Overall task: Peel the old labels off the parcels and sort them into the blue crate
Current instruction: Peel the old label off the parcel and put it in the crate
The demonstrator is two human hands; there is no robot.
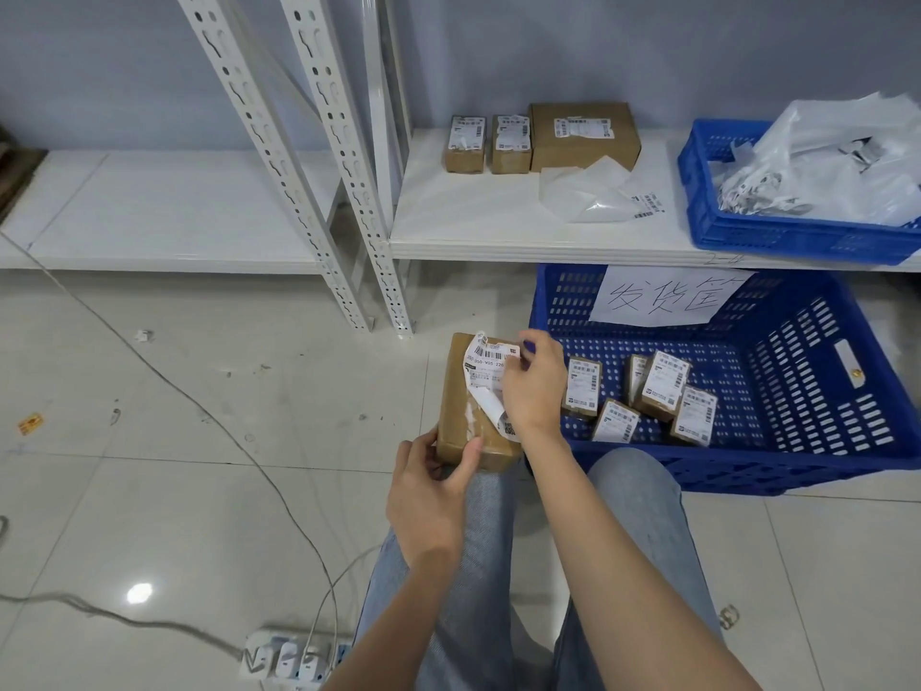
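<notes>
Here the brown parcel rests on the person's knee; the left hand grips its near corner, the right hand pinches its half-peeled label. At 3 o'clock, the blue crate holds 5 parcels.

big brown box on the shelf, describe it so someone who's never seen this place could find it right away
Start at the white shelf right of the perforated metal uprights. Against the wall stand three labelled brown boxes in a row, left of the smaller blue crate. The big brown box is the rightmost: far wider than the two small boxes beside it, with a crumpled clear bag in front.
</notes>
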